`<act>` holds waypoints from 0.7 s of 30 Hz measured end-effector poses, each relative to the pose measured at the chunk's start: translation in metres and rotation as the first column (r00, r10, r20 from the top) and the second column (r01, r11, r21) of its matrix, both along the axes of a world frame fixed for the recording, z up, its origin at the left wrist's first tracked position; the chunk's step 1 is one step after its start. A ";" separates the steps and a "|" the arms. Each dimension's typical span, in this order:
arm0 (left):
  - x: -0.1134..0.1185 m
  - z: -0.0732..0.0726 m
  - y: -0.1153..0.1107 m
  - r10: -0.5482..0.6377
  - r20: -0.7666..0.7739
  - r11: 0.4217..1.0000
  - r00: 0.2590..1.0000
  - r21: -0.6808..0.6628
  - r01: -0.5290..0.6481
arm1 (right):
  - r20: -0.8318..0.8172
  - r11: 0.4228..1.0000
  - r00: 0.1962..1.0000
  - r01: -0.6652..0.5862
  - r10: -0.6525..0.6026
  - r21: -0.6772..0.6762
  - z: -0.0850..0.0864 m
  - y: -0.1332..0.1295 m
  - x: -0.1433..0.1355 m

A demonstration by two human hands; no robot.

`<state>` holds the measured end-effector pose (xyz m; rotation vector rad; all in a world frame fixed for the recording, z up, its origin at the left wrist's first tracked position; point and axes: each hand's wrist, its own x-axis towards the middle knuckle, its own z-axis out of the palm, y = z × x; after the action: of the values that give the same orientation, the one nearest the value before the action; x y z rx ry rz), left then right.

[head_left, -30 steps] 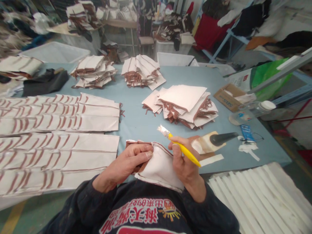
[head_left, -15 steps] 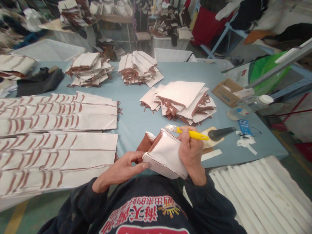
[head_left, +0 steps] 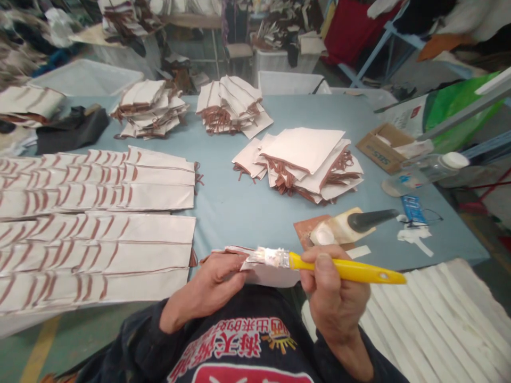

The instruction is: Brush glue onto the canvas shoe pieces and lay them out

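Note:
In the head view my right hand (head_left: 337, 292) grips a yellow-handled paintbrush (head_left: 347, 268). White, sticky-looking stuff coats its bristles, which lie over the edge of a white leather-like piece (head_left: 271, 275) with brown lining. My left hand (head_left: 209, 287) pinches that piece at its left end, close to the bristle tip. The piece is held in front of my body, partly hidden by the brush and my fingers. Just beyond my right hand, a whitish pot or block with a dark handle (head_left: 373, 219) rests by a brown scrap (head_left: 309, 229).
Overlapping rows of white, brown-edged pieces (head_left: 151, 234) cover the table's left side. Several stacks, including one nearby (head_left: 303, 151), stand farther back. A clear bottle (head_left: 423, 173) and a cardboard box (head_left: 381, 149) are at right. White strips (head_left: 435, 314) lie at lower right.
My right hand has moved right and nearer my body, turning the brush so its bristles meet the piece. The piece has tipped flatter and lower; my right hand no longer touches it.

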<state>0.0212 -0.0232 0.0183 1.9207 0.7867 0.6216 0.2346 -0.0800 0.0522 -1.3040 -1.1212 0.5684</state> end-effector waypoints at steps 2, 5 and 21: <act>0.002 -0.003 -0.001 -0.006 0.019 0.986 1.000 0.168 0.003 | -0.070 0.999 0.997 -0.025 0.022 -0.042 0.002 -0.002 -0.006; 0.005 -0.007 0.001 -0.010 0.044 0.928 0.999 0.372 -0.007 | -0.129 0.997 0.992 0.001 -0.010 -0.072 0.002 0.001 -0.006; 0.011 -0.017 0.007 0.040 0.052 0.877 0.998 0.477 -0.060 | -0.101 0.995 0.995 -0.030 0.021 -0.092 -0.004 0.014 -0.007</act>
<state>0.0318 -0.0160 0.0015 2.3311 0.7011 0.9559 0.2279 -0.0658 0.0481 -1.3279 -1.0401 0.7045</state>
